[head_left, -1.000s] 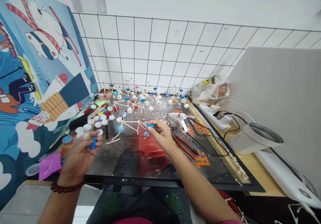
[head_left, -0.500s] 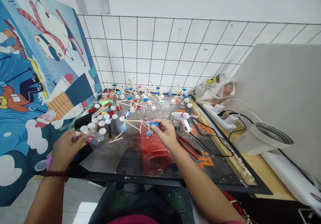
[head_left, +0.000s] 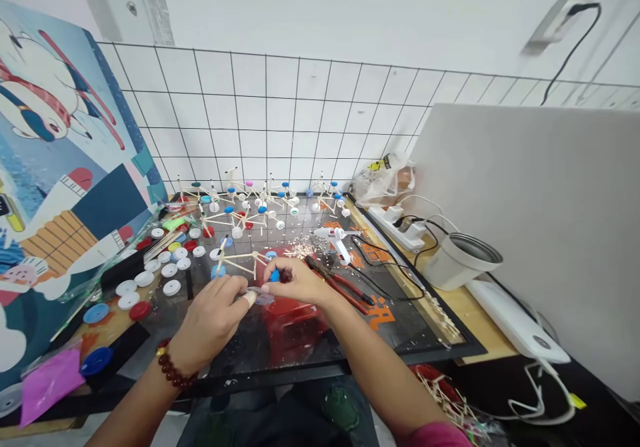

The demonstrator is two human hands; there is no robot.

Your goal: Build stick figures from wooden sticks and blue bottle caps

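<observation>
In the middle of the table both my hands meet at a small clear plastic bag [head_left: 261, 295]. My left hand [head_left: 217, 310], with a beaded bracelet on the wrist, pinches the bag's near side. The fingers of my right hand [head_left: 296, 281] are closed around a small blue piece [head_left: 275, 275] and touch the bag's far side. Just beyond them stands a wooden-stick frame [head_left: 239, 256] with round blue pieces at its ends; my right hand partly hides it. What the bag contains is hard to make out.
Several similar stick models [head_left: 263, 210] stand at the back. White wheels [head_left: 171, 287] and coloured caps lie left. A white glue gun [head_left: 335, 237], its cord and red-handled pliers [head_left: 345, 287] lie right, beside a power strip [head_left: 397, 229] and a white pot [head_left: 457, 260].
My left hand has brought the clear bag rightward to my right hand. The right hand has moved off the stick frame, which stands on the table. The view has turned right.
</observation>
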